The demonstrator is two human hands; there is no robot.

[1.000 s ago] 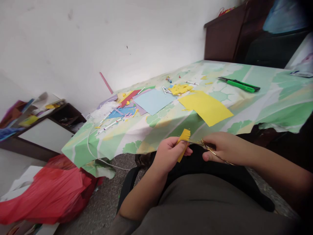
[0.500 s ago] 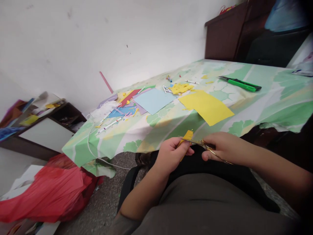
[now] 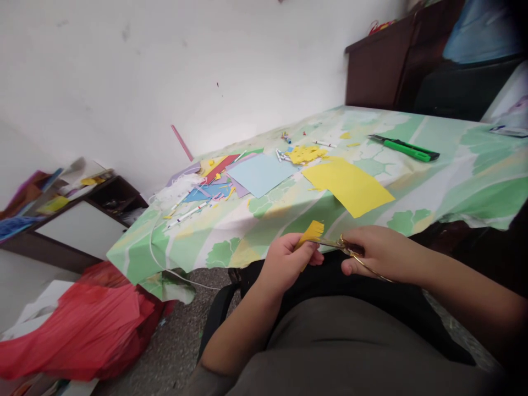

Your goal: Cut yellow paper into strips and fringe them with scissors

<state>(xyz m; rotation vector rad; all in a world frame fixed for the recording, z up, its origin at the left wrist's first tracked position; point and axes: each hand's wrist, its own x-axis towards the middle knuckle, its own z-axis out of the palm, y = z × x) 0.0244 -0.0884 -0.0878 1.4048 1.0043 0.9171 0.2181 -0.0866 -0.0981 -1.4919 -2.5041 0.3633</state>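
Between the thumb and fingers of my left hand [image 3: 287, 259] is a strip of yellow paper [image 3: 312, 232], its upper right edge cut into a fringe. My right hand [image 3: 377, 252] grips a pair of gold-handled scissors [image 3: 348, 251], fingers in the loops. The blades point left and meet the strip close to my left fingertips. Both hands are in front of my lap, just off the table's near edge. The strip's lower end is partly hidden behind my left fingers.
On the patterned tablecloth [image 3: 264, 242] lie a yellow sheet [image 3: 350, 187], a light blue sheet [image 3: 262, 175], yellow scraps [image 3: 306, 154], markers [image 3: 187, 214] and a green utility knife [image 3: 406, 148]. White string [image 3: 179, 187] trails over the left edge. A red bag [image 3: 94, 324] rests on the floor.
The yellow strip has tilted slightly, and the scissor blades now sit lower along it. Both hands stay in nearly the same place. The view has shifted a little.
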